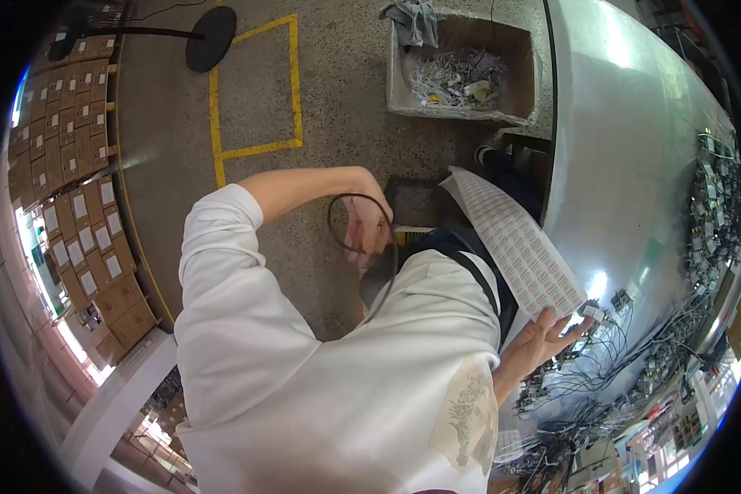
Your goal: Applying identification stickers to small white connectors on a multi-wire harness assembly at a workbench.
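Observation:
In my right hand (538, 344) is one end of a long sheet of labels (514, 247), white with rows of small reddish print. The thumb lies at the sheet's edge while other fingers spread past it over the table. From there the sheet slants away past the table's near edge, over my dark trousers. My left hand (367, 226) hangs at my left side above the floor, fingers loosely bent and apart, with nothing visible in them. A thin dark cable (393, 280) loops in front of that hand; I see no grip on it.
The pale table (626, 140) runs along my right, with many small adapters and tangled cables (609, 370) on it. Ahead stands an open bin (461, 111) of paper scraps. Yellow lines mark the floor, near a round black stand base (211, 39). Stacked cartons (86, 239) line the left.

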Tool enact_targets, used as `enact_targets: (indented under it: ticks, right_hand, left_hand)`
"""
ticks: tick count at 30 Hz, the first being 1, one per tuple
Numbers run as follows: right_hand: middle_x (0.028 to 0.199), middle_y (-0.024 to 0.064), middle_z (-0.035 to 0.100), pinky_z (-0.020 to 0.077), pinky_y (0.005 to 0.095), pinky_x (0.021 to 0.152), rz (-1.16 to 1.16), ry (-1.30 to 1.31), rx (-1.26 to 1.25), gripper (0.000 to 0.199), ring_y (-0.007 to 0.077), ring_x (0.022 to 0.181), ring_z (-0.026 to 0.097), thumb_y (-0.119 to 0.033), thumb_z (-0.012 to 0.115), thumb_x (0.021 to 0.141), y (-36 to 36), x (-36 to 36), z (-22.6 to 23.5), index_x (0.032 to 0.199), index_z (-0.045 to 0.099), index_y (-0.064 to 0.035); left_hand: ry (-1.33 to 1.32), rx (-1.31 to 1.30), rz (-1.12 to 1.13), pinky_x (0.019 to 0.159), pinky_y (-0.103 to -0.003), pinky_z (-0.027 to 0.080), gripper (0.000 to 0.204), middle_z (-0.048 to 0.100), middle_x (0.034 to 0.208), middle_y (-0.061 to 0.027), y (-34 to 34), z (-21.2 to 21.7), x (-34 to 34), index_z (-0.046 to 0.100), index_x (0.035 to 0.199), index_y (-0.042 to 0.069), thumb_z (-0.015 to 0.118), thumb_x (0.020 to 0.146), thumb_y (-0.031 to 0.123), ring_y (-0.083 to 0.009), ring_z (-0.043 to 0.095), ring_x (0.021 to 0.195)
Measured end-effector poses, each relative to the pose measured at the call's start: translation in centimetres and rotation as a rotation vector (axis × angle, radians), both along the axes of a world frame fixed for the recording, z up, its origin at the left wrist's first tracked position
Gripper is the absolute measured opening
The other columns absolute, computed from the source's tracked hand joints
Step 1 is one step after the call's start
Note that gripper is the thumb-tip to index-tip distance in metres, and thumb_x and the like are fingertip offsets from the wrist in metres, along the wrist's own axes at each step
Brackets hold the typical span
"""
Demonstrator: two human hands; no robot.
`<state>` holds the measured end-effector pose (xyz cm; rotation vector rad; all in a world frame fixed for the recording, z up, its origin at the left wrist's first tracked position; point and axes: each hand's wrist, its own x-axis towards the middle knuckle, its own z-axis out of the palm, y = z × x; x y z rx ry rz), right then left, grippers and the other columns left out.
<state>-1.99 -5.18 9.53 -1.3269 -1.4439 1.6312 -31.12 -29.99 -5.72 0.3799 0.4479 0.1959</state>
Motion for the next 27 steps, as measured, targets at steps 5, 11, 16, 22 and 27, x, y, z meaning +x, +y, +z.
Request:
enact_targets:
  ticks: [5, 11, 16, 22, 27]
  right_hand:
    - [0.166, 0.0248, 0.033, 0.0392, 0.0420, 0.123, 0.012, 0.033, 0.017, 0.097, 0.0293, 0.152, 0.042, -0.006, 0.072, 0.100, -0.2, 0.2, -0.1, 0.174, 0.010, -0.0138]
    - [0.165, 0.0229, 0.034, 0.0403, 0.0415, 0.122, 0.011, 0.040, -0.006, 0.095, 0.0288, 0.152, 0.041, -0.005, 0.071, 0.100, -0.2, 0.7, -0.1, 0.173, 0.011, -0.0133]
    - [0.164, 0.0223, 0.036, 0.0420, 0.0409, 0.121, 0.015, 0.062, -0.006, 0.093, 0.0284, 0.151, 0.043, -0.004, 0.070, 0.100, -0.3, 0.7, -0.2, 0.173, 0.012, -0.0115]
    - [0.161, 0.0217, 0.039, 0.0421, 0.0412, 0.121, 0.010, 0.047, -0.003, 0.092, 0.0280, 0.149, 0.045, -0.004, 0.070, 0.101, -0.3, 0.6, 0.0, 0.172, 0.012, -0.0095]
    - [0.162, 0.0217, 0.041, 0.0425, 0.0410, 0.120, -0.010, 0.033, 0.000, 0.092, 0.0273, 0.148, 0.047, -0.005, 0.071, 0.101, -0.6, 0.4, -0.1, 0.172, 0.012, -0.0082]
  left_hand:
    - [-0.023, 0.087, -0.060, 0.088, -0.036, 0.061, 0.038, 0.078, 0.108, -0.0167, 1.0, -0.9, -0.9, 0.071, 0.123, -0.011, 0.071, 0.102, 0.021, -0.0230, 0.075, 0.095]
    - [0.044, 0.212, -0.126, 0.081, -0.034, 0.056, 0.035, 0.078, 0.098, -0.0108, 2.1, -1.2, -0.6, 0.079, 0.110, -0.006, 0.072, 0.101, 0.027, -0.0193, 0.072, 0.089]
    - [0.203, 0.346, -0.218, 0.084, -0.036, 0.055, 0.031, 0.079, 0.097, -0.0051, 4.4, -1.9, -1.0, 0.085, 0.108, 0.008, 0.079, 0.093, 0.034, -0.0182, 0.072, 0.092]
    - [0.426, 0.494, -0.359, 0.088, -0.039, 0.055, 0.035, 0.081, 0.101, -0.0063, 7.4, -0.8, -1.5, 0.087, 0.108, 0.012, 0.081, 0.080, 0.033, -0.0222, 0.074, 0.097]
    - [0.442, 0.567, -0.460, 0.085, -0.040, 0.053, 0.033, 0.080, 0.099, -0.0082, 8.5, 0.1, -1.4, 0.087, 0.105, 0.011, 0.080, 0.080, 0.032, -0.0219, 0.072, 0.093]
